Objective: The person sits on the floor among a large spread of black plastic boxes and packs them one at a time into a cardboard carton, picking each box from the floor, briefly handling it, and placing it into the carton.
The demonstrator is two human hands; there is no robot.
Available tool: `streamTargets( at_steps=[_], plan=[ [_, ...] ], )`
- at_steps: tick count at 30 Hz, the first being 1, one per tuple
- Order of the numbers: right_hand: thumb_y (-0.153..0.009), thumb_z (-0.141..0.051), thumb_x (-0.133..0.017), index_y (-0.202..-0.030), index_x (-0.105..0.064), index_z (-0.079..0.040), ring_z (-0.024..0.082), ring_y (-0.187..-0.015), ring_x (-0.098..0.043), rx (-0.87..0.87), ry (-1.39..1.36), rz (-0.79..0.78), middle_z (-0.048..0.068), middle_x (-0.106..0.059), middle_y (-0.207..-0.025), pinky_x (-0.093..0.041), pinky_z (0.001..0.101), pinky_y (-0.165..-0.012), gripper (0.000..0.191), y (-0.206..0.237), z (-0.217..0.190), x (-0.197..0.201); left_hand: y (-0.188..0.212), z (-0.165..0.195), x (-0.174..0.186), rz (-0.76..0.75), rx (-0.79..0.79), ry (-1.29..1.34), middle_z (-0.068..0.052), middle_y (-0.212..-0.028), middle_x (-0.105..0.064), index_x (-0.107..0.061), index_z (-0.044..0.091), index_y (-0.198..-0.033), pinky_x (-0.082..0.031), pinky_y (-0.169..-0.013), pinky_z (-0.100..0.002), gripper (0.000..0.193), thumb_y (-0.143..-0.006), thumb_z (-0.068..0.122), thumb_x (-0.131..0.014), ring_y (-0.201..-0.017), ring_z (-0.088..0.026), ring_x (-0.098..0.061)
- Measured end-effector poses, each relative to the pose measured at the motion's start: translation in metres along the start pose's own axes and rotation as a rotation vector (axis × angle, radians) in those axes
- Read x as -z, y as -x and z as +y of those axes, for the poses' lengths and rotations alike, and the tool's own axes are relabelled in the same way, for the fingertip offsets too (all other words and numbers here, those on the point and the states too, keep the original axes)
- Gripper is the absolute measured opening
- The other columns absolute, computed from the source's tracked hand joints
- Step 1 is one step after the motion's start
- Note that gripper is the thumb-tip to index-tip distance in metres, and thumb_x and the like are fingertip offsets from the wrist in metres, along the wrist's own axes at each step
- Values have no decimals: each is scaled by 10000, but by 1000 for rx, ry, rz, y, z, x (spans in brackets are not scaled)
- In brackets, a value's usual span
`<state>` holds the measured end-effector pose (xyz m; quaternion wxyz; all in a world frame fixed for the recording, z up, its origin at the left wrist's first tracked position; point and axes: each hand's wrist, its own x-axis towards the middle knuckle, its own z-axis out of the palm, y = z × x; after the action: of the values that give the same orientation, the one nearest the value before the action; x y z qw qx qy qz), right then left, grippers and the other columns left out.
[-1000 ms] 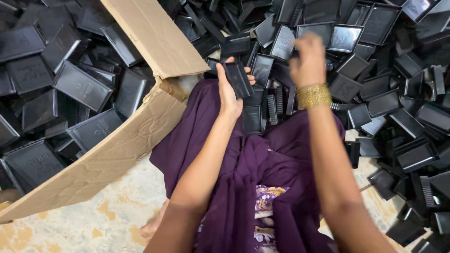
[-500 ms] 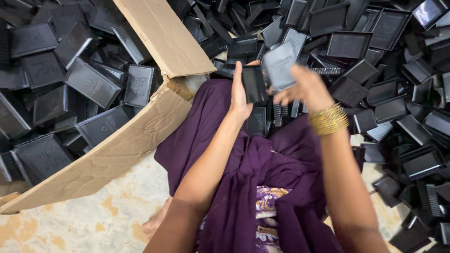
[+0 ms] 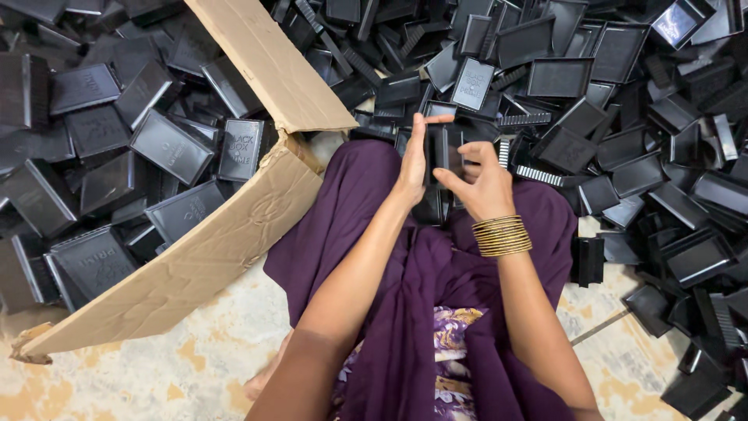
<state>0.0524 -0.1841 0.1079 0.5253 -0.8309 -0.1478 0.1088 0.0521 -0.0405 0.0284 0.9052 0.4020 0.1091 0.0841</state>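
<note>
My left hand [image 3: 413, 160] stands upright on its edge and grips a black plastic box part [image 3: 442, 152] over my purple-clad lap [image 3: 374, 234]. My right hand [image 3: 479, 183], with gold bangles on the wrist, presses against the same black part from the right, fingers curled on it. The two hands meet around it, so most of the part is hidden. More black parts lie on my lap just beneath the hands.
A big heap of black plastic trays and lids [image 3: 592, 78] covers the floor ahead and to the right. A torn cardboard box [image 3: 234, 226] on the left holds several finished black boxes [image 3: 171, 144]. Patterned floor [image 3: 195, 359] shows near my knees.
My right hand came back from the heap with a black piece and brought it down against the part in my left hand. The view shifted slightly.
</note>
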Motion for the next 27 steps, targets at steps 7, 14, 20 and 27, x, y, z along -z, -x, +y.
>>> streamTargets(
  at_steps=[7, 14, 20, 27],
  plan=[
    [-869, -214, -837, -1530, -405, -72, 294, -1184, -706, 20, -75, -14, 234, -660, -1313, -593, 374, -960, 802, 2, -7, -3, -1, -6, -2, -21, -64, -161, -83, -1222, -673, -615, 51, -1341, -536, -959, -306, 646, -1104, 566, -306, -1064, -157, -652],
    [-876, -216, -822, -1565, -367, -102, 309, -1197, -700, -25, -16, -111, 232, -651, -1340, -597, 382, -951, 833, 3, -10, -6, 2, -4, 1, 8, -112, -190, -83, -1282, -625, -574, 83, -1403, -509, -998, -311, 585, -1117, 521, -313, -1131, -168, -613],
    [-868, -154, -808, -1564, -374, -109, 301, -1219, -691, -48, -182, -97, 220, -650, -1350, -593, 378, -971, 822, 3, -5, -7, 3, -1, -3, 3, -238, -282, -54, -1412, -550, -542, 101, -1422, -396, -1128, -320, 532, -1135, 486, -313, -1292, -179, -514],
    [-855, -68, -809, -1545, -335, -94, 271, -1150, -696, 95, -115, -103, 196, -635, -1297, -586, 364, -948, 837, 3, 8, -15, 12, 4, -11, -24, -235, -272, -85, -1332, -588, -530, 103, -1436, -461, -1064, -323, 545, -1133, 498, -307, -1204, -173, -575]
  ],
)
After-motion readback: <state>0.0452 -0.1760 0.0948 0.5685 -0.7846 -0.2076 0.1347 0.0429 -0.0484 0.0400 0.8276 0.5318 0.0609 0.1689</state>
